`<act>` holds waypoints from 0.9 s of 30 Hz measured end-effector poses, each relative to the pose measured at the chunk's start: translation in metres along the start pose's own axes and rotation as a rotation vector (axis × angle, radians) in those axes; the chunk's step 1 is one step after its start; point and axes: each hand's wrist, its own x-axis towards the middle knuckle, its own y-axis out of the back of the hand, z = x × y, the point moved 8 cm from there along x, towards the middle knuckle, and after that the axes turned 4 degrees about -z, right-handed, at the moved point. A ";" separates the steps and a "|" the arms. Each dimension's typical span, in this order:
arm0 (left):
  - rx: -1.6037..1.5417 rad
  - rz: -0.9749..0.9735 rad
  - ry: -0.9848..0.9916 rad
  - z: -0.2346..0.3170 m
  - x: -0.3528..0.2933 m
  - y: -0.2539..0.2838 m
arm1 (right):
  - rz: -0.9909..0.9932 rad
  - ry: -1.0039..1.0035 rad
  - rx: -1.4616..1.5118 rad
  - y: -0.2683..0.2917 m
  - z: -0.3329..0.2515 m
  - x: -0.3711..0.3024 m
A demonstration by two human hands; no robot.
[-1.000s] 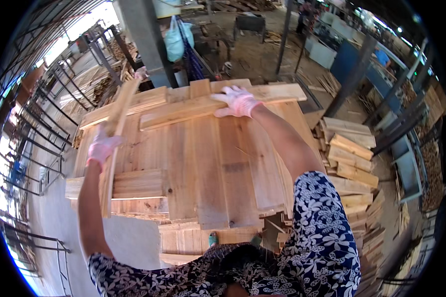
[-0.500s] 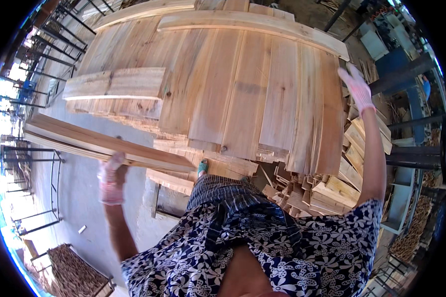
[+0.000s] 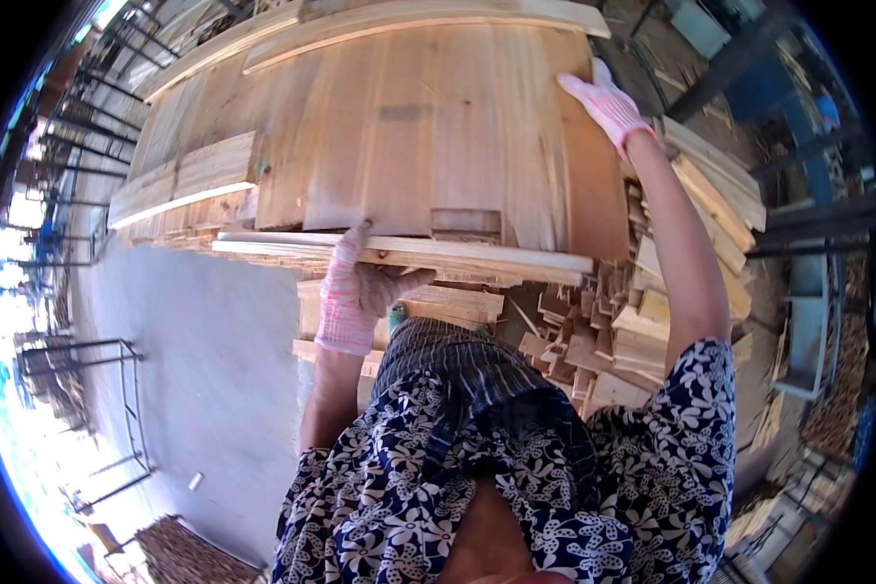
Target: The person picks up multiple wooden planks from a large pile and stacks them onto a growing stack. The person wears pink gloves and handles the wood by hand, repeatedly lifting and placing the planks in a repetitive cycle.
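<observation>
My left hand (image 3: 353, 297), in a pale pink knit glove, grips a few thin wooden boards (image 3: 487, 256) held together. They lie crosswise at the near edge of a broad stack of planks (image 3: 360, 156), level with its top layer. The thumb side shows below the boards and a fingertip above them. At the far right corner of the stack, my right hand (image 3: 608, 107), gloved alike, rests against the edge of the rightmost plank (image 3: 591, 165) with fingers spread, holding nothing.
Crosswise boards lie along the stack's far edge (image 3: 428, 21), and a short board (image 3: 185, 180) on its left. Loose offcuts (image 3: 594, 336) pile up at the near right. Metal frames (image 3: 131, 389) stand on the grey floor (image 3: 204, 341) at left.
My left hand has brought the boards rightward from over the floor to the stack's near edge, turning them roughly level. My right hand has moved left along with the shifted view, still by the far right corner.
</observation>
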 end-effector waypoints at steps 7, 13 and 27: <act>0.129 0.037 0.033 -0.019 -0.021 0.016 | 0.036 -0.137 -0.044 -0.008 0.015 0.007; -0.003 0.001 0.084 -0.052 -0.020 -0.027 | 0.028 -0.142 -0.012 -0.014 0.010 0.014; -0.139 0.128 -0.084 -0.029 -0.056 -0.009 | 0.080 -0.028 -0.070 0.012 0.004 0.013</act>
